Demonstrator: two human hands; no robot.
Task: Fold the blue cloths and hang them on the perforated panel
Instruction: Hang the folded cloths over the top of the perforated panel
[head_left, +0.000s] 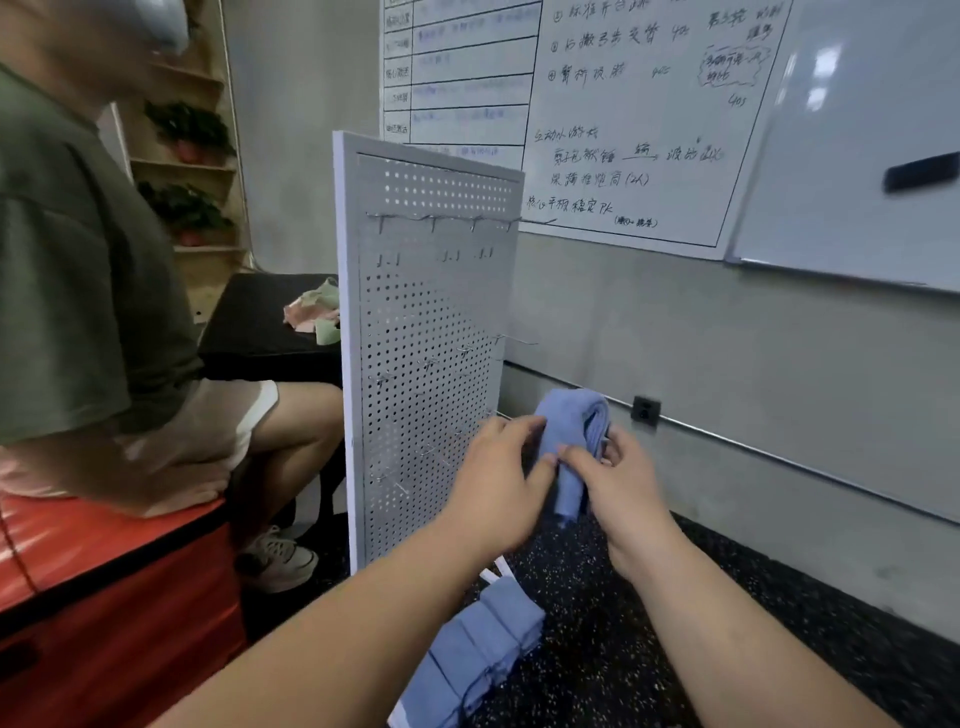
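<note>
Together, left hand (493, 491) and right hand (623, 491) pinch the folded blue cloth (571, 421), perhaps hooked underneath.

Folded blue cloths (483, 642) on speckled floor (597, 649)

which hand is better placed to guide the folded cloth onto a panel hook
Likely left: the left hand holds the blue cloth beside the perforated panel; the right hand pinches its far side.
</note>
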